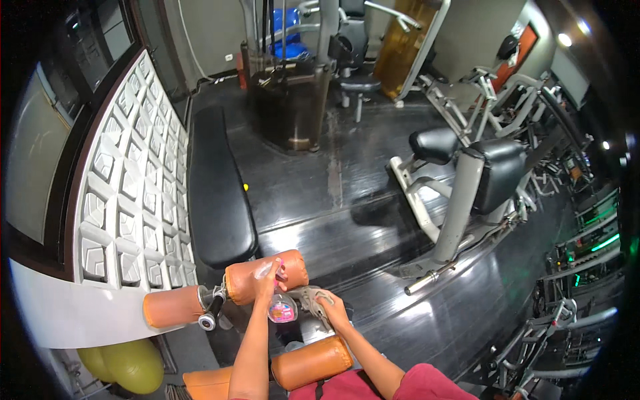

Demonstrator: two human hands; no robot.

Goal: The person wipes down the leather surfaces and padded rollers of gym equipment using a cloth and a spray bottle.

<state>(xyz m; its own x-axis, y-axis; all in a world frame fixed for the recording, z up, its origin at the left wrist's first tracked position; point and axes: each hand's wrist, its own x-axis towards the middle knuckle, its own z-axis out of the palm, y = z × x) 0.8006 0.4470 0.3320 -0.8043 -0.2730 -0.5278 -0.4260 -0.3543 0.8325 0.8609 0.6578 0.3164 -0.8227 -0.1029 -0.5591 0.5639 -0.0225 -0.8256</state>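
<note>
My left hand [272, 280] grips a clear spray bottle [283, 311] with a pink and white trigger head, held against or just in front of an orange-brown padded roller [245, 280] of a bench. My right hand [329, 304] holds a crumpled grey-beige cloth [311, 302] just right of the bottle. A second roller [172, 309] is at the left, joined to the first by a metal bar with a black knob. Lower orange rollers [311, 362] lie near my body, below both hands. A long black padded bench [217, 187] stretches away beyond the upper roller.
A white patterned wall panel [120, 180] borders the left, with green exercise balls [137, 367] below. A grey-framed machine with black pads [497, 180] stands at right on the black floor [333, 240]. More machines [353, 83] fill the back and far right.
</note>
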